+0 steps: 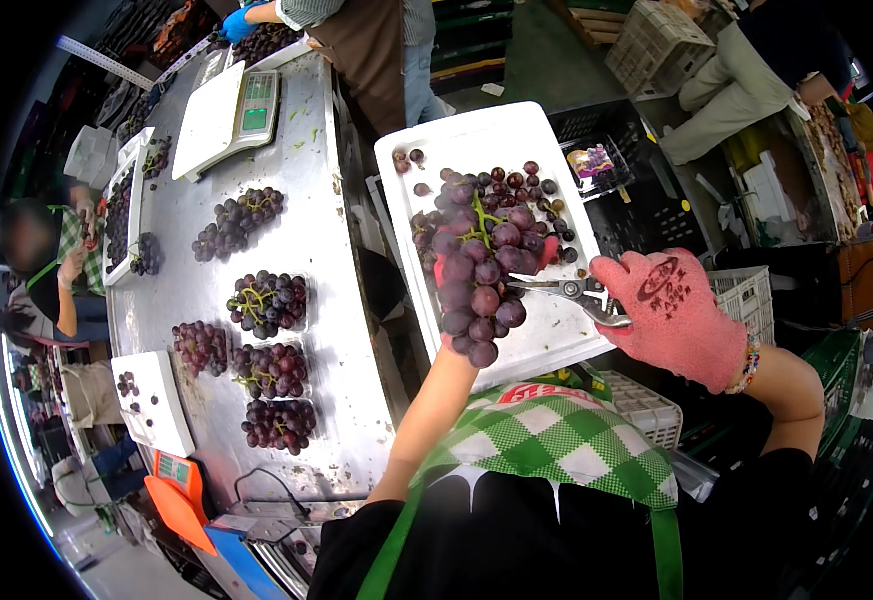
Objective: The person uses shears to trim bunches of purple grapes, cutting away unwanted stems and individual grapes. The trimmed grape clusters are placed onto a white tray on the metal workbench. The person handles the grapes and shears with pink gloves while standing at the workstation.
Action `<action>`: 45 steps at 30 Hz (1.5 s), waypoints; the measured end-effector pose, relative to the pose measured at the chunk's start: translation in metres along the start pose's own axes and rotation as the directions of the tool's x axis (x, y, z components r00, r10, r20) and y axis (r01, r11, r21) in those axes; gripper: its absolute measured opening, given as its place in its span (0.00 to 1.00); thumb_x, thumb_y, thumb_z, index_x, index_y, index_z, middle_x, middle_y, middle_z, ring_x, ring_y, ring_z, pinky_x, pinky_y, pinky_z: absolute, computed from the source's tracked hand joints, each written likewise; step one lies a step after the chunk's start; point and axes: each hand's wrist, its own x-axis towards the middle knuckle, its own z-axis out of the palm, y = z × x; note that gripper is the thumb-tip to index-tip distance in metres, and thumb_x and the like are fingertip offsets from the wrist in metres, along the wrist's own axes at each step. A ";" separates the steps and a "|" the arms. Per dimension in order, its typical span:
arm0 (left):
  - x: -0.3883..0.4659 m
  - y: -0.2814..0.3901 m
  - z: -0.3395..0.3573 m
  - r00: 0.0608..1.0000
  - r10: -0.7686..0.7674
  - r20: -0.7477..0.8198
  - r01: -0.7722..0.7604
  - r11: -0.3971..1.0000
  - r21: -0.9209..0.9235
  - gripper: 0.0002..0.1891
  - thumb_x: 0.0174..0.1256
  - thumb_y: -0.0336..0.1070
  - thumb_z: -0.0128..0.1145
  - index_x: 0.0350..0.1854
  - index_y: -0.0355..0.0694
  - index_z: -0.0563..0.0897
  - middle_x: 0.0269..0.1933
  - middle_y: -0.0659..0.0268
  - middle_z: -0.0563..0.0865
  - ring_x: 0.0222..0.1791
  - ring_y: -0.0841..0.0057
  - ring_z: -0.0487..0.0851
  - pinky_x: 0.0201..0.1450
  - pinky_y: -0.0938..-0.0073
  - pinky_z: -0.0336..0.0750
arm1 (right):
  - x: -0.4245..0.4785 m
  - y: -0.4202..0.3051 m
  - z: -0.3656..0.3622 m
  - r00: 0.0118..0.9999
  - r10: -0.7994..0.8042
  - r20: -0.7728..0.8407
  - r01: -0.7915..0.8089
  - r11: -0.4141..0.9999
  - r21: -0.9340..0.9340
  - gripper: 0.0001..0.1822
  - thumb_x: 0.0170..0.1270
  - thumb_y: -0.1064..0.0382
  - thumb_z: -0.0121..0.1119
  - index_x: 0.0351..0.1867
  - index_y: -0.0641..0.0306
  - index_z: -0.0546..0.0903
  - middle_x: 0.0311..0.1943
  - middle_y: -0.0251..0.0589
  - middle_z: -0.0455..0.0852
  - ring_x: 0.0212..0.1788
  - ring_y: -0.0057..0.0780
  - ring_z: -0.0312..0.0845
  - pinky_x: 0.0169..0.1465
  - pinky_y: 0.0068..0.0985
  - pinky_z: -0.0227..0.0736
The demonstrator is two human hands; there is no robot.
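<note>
My left hand (441, 264), in a pink glove mostly hidden under the fruit, holds a bunch of dark grapes (481, 281) with a green stem uppermost. My right hand (661, 315), in a pink knitted glove, grips pruning snips (573, 289) by the handles; their blades point left and touch or overlap the bunch's right side. Under the bunch is a white foam tray (549, 345), where loose grapes (515, 180) lie, most of them beyond my left hand. Whether the blades are on a grape stalk cannot be told.
On the metal table (331, 285) at left are grapes in clear punnets (275, 367), a loose bunch (237, 223), a white scale (211, 120), a smaller foam tray (152, 405) and an orange scale (179, 487). Black crates (631, 150) stand beyond my tray. Co-workers stand across and beside the table.
</note>
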 end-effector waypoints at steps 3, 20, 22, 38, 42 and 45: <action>0.002 0.000 0.002 1.000 -0.013 -0.007 0.013 1.000 -0.003 0.29 0.64 0.57 0.45 0.57 0.37 0.65 0.42 0.64 0.78 0.34 0.72 0.78 0.19 0.66 0.75 | 0.004 -0.002 -0.002 0.999 -0.021 0.046 0.023 0.999 -0.036 0.23 0.53 0.51 0.60 0.47 0.60 0.71 0.31 0.36 0.75 0.33 0.31 0.77 0.40 0.32 0.64; 0.001 0.008 -0.034 0.937 -0.196 0.290 0.205 0.979 -0.001 0.29 0.69 0.56 0.41 0.65 0.41 0.61 0.54 0.59 0.77 0.47 0.67 0.80 0.39 0.67 0.78 | 0.029 -0.009 -0.033 0.916 -0.303 0.264 0.401 0.728 -0.557 0.17 0.53 0.61 0.53 0.43 0.65 0.70 0.26 0.33 0.72 0.28 0.25 0.70 0.33 0.30 0.57; -0.001 0.003 -0.022 0.950 -0.182 0.252 0.191 0.982 -0.011 0.28 0.70 0.54 0.41 0.65 0.41 0.61 0.54 0.59 0.78 0.50 0.68 0.79 0.42 0.69 0.78 | 0.030 -0.004 -0.034 0.887 -0.398 0.235 0.455 0.661 -0.597 0.17 0.52 0.61 0.53 0.42 0.65 0.70 0.25 0.32 0.71 0.27 0.25 0.71 0.32 0.30 0.58; -0.001 0.001 0.013 0.944 0.324 0.062 -0.329 0.909 0.255 0.24 0.69 0.48 0.45 0.59 0.35 0.66 0.41 0.64 0.76 0.37 0.73 0.76 0.56 0.62 0.76 | 0.006 0.005 -0.030 0.985 -0.156 0.075 0.169 0.961 -0.217 0.21 0.55 0.54 0.57 0.47 0.63 0.71 0.31 0.38 0.74 0.36 0.32 0.74 0.39 0.36 0.62; -0.002 0.010 0.016 0.945 0.322 -0.051 -0.258 0.835 0.486 0.28 0.68 0.52 0.44 0.63 0.38 0.62 0.44 0.60 0.75 0.45 0.66 0.78 0.58 0.63 0.75 | 0.012 0.007 -0.018 0.999 -0.035 -0.009 0.036 0.994 0.102 0.26 0.50 0.52 0.64 0.48 0.58 0.71 0.32 0.38 0.76 0.36 0.34 0.75 0.42 0.35 0.64; 0.005 -0.004 0.038 0.961 0.274 -0.038 -0.233 0.874 0.427 0.39 0.64 0.65 0.45 0.69 0.41 0.57 0.57 0.54 0.70 0.57 0.58 0.74 0.54 0.62 0.77 | 0.012 0.009 -0.008 0.999 0.037 -0.009 -0.034 0.967 0.254 0.25 0.48 0.52 0.66 0.48 0.57 0.72 0.32 0.39 0.77 0.35 0.36 0.77 0.41 0.34 0.67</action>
